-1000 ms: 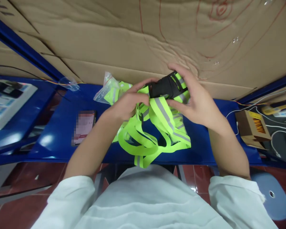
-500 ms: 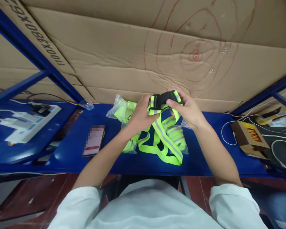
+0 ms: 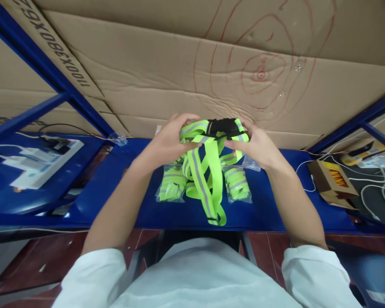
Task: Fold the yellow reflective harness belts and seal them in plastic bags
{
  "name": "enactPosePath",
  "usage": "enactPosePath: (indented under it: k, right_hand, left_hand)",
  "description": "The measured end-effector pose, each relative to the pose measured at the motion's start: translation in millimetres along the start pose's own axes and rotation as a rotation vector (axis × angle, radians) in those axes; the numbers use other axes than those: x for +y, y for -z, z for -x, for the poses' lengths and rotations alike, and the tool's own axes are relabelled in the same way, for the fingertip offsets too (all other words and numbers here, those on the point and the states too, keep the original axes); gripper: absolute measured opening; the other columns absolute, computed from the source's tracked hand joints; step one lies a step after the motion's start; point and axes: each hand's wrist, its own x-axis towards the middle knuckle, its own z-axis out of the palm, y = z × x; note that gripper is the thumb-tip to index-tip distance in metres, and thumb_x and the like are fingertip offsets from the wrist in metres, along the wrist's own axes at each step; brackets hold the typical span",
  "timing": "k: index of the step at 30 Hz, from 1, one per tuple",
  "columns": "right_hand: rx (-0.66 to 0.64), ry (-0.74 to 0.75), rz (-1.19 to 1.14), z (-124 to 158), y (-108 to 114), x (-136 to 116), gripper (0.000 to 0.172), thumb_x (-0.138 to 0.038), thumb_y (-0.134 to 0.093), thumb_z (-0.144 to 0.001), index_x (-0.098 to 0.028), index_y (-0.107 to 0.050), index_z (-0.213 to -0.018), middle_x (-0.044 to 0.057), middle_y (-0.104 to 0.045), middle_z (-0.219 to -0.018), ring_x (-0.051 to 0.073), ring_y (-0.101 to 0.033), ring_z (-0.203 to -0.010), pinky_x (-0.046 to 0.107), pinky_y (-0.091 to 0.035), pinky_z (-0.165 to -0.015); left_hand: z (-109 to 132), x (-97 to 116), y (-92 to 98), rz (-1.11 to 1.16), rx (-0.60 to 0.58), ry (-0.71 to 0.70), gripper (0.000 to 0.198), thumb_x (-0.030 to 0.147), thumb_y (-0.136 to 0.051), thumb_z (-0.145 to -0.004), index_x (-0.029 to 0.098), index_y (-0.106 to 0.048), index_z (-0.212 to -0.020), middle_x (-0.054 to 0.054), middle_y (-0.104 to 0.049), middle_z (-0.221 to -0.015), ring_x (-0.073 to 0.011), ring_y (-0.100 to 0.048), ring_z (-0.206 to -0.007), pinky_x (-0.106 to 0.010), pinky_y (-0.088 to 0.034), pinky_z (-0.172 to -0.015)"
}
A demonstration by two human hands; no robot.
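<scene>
Both hands hold a neon-yellow reflective harness (image 3: 197, 167) with grey stripes and a black middle section (image 3: 223, 127) stretched between them. My left hand (image 3: 171, 141) is closed on the strap at its left end. At the right end, my right hand (image 3: 255, 143) pinches the strap with the thumb in front. Loose loops of strap hang down toward the desk's front edge. Below my left hand lies a clear bag with a rolled yellow strap (image 3: 171, 185), and a similar bagged roll (image 3: 238, 185) lies under my right hand.
A white power strip (image 3: 48, 164) with plugs sits on the left of the blue desk (image 3: 115, 192). Toward the right are an opened cardboard box (image 3: 332, 182) and white cables (image 3: 368, 188). A large cardboard sheet (image 3: 147, 64) with red rings stands behind. Crumpled clear plastic (image 3: 118, 139) lies at back left.
My left hand has moved left and slightly up, spreading the harness wider. The hanging loops have swung left and hang lower. My left arm now covers the phone's place.
</scene>
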Motion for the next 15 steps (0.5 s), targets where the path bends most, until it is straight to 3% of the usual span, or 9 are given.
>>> enactPosePath:
  k: [3, 6, 8, 11, 13, 15]
  right_hand:
    - [-0.01, -0.014, -0.122, -4, -8, 0, 0.082, -0.041, -0.095, -0.069, -0.026, -0.058, -0.141, 0.002, -0.077, -0.11, 0.016, -0.068, -0.068, 0.029, -0.057, -0.057]
    - [-0.115, -0.01, -0.198, -5, -12, 2, 0.1, -0.045, -0.094, -0.072, -0.029, -0.043, -0.157, -0.001, -0.077, -0.098, 0.018, -0.072, -0.07, 0.032, -0.062, -0.064]
    - [-0.159, 0.005, -0.204, -5, -11, 3, 0.094, -0.049, -0.09, -0.078, -0.028, -0.044, -0.157, -0.001, -0.078, -0.095, 0.019, -0.076, -0.079, 0.036, -0.065, -0.077]
    - [-0.186, 0.05, -0.207, -6, -9, 3, 0.078, -0.051, -0.086, -0.084, -0.029, -0.053, -0.151, 0.002, -0.079, -0.108, 0.022, -0.079, -0.098, 0.039, -0.065, -0.092]
    - [-0.198, 0.079, -0.223, -6, -9, 4, 0.072, -0.05, -0.083, -0.087, -0.031, -0.054, -0.15, 0.002, -0.079, -0.115, 0.022, -0.079, -0.104, 0.04, -0.065, -0.096]
    - [-0.19, 0.083, -0.235, -7, -10, 7, 0.073, -0.051, -0.083, -0.088, -0.032, -0.051, -0.152, 0.002, -0.079, -0.113, 0.022, -0.078, -0.102, 0.04, -0.064, -0.096]
  left_hand:
    - [5, 2, -15.8, -0.038, 0.092, -0.093, 0.081, 0.049, -0.092, -0.076, 0.025, -0.059, -0.146, -0.014, -0.058, -0.151, -0.0335, -0.055, -0.144, -0.051, -0.046, -0.124]
    - [8, -3, -33.2, 0.137, 0.109, -0.034, 0.073, 0.051, -0.088, -0.082, 0.024, -0.058, -0.142, -0.013, -0.069, -0.137, -0.0286, -0.068, -0.125, -0.048, -0.055, -0.113]
    - [8, -11, -39.8, 0.242, 0.102, 0.01, 0.081, 0.052, -0.091, -0.077, 0.025, -0.055, -0.144, -0.014, -0.067, -0.141, -0.029, -0.068, -0.126, -0.048, -0.057, -0.111]
    - [7, -21, -44.4, 0.364, 0.01, 0.044, 0.101, 0.052, -0.097, -0.068, 0.028, -0.047, -0.152, -0.015, -0.055, -0.159, -0.0331, -0.055, -0.147, -0.051, -0.049, -0.122]
    - [6, -22, -47.2, 0.44, -0.032, 0.086, 0.096, 0.048, -0.096, -0.07, 0.027, -0.049, -0.15, -0.014, -0.057, -0.158, -0.0325, -0.054, -0.148, -0.051, -0.046, -0.125]
    - [7, -19, -50.2, 0.463, 0.015, 0.13, 0.078, 0.044, -0.092, -0.075, 0.025, -0.055, -0.142, -0.012, -0.063, -0.152, -0.0303, -0.06, -0.142, -0.049, -0.049, -0.122]
